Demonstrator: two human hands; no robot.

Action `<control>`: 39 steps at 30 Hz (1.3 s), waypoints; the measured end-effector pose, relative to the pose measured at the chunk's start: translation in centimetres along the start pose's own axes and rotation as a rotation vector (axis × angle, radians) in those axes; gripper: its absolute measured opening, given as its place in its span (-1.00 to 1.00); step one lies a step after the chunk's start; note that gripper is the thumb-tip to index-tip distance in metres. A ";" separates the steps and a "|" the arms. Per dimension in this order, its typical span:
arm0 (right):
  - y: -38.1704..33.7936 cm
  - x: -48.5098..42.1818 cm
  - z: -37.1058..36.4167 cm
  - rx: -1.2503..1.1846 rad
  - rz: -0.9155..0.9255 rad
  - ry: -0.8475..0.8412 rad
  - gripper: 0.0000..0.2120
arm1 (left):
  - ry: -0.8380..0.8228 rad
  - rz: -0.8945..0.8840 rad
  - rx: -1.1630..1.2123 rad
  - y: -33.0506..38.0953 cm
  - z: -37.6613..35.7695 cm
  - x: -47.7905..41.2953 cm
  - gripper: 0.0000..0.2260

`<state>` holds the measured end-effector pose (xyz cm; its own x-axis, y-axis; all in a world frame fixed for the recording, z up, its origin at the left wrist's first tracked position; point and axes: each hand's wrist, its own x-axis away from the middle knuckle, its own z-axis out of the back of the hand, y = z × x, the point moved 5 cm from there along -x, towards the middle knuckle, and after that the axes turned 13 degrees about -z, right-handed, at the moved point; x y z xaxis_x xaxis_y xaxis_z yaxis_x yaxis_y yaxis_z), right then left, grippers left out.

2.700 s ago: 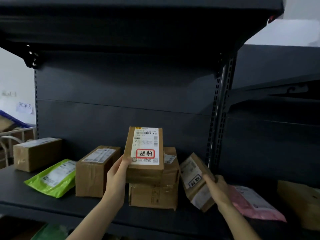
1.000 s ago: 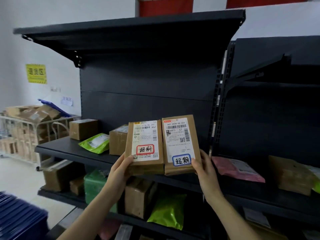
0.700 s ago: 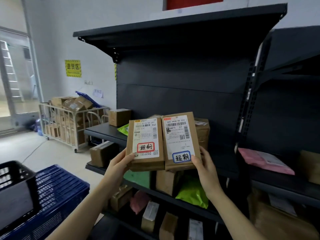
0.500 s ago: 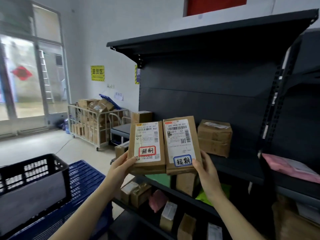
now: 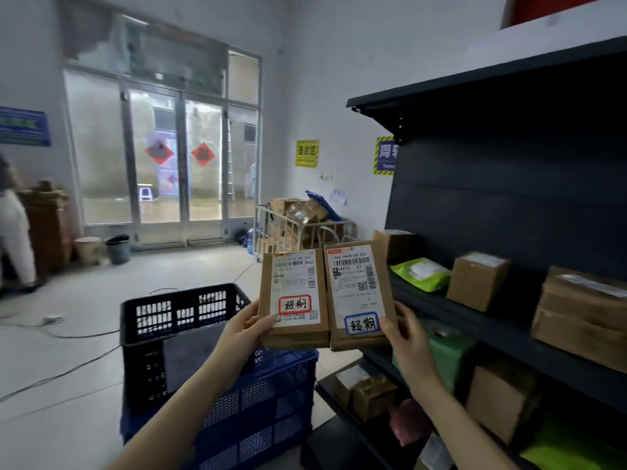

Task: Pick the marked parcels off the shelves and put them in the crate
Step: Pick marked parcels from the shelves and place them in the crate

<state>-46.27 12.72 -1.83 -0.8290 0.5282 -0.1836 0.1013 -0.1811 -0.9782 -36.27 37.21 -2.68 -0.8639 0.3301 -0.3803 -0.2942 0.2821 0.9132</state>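
My left hand grips a flat brown parcel with a red-framed mark by its lower left corner. Beside it, touching edge to edge, my right hand holds a second brown parcel with a blue-framed mark. Both are upright with labels facing me, in the air left of the dark shelves. A black crate stands on a blue crate just below and left of the parcels. Its inside shows dark; I cannot tell what lies in it.
Shelf holds brown boxes and a green bag; lower shelves carry more parcels. A wire cart with boxes stands by the far wall. Cables run over the floor. A person stands far left near glass doors.
I have lifted both marked parcels off the shelf and turned left with them. The shelves slid to the right of view and the crates came in under my hands.
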 end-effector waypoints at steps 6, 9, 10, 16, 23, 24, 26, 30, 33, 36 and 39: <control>1.5 -5.7 -6.5 -0.005 0.020 -0.164 -0.75 | 0.100 -0.001 -0.082 -1.1 5.2 -2.8 -0.61; 2.0 -8.9 -9.2 0.002 0.014 -0.235 -0.72 | 0.148 -0.001 -0.112 -1.9 7.1 -4.8 -0.60; 2.1 -10.0 -10.0 -0.011 0.010 -0.259 -0.70 | 0.163 0.000 -0.120 -2.2 7.6 -5.5 -0.61; 2.5 -15.9 -14.3 -0.002 0.034 -0.346 -0.72 | 0.241 0.008 -0.192 -3.7 10.1 -9.1 -0.61; 4.9 -20.4 -20.3 -0.009 -0.003 -0.458 -0.71 | 0.324 0.044 -0.205 -5.8 14.5 -11.7 -0.35; 5.1 -21.0 -21.2 -0.003 -0.008 -0.464 -0.70 | 0.337 0.051 -0.208 -6.2 15.2 -12.0 -0.31; 5.6 -22.2 -23.2 0.006 -0.021 -0.479 -0.70 | 0.359 0.064 -0.210 -6.8 16.7 -12.8 -0.23; 6.9 -24.7 -28.0 0.019 -0.060 -0.513 -0.72 | 0.406 0.102 -0.246 -8.8 20.9 -15.0 -0.45; 7.8 -26.8 -32.4 0.024 -0.085 -0.521 -0.77 | 0.434 0.124 -0.278 -10.1 24.6 -17.2 -0.56; 8.3 -28.8 -37.6 0.026 -0.104 -0.513 -0.77 | 0.450 0.109 -0.303 -10.9 28.9 -19.8 -0.64; 9.3 -30.4 -41.8 0.054 -0.128 -0.484 -0.72 | 0.455 0.129 -0.342 -12.5 33.0 -22.1 -0.61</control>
<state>2.84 29.65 -9.33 -0.9942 0.1059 0.0163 -0.0363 -0.1893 -0.9812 -0.01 56.07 -10.51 -0.9679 -0.0990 -0.2309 -0.2251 -0.0664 0.9721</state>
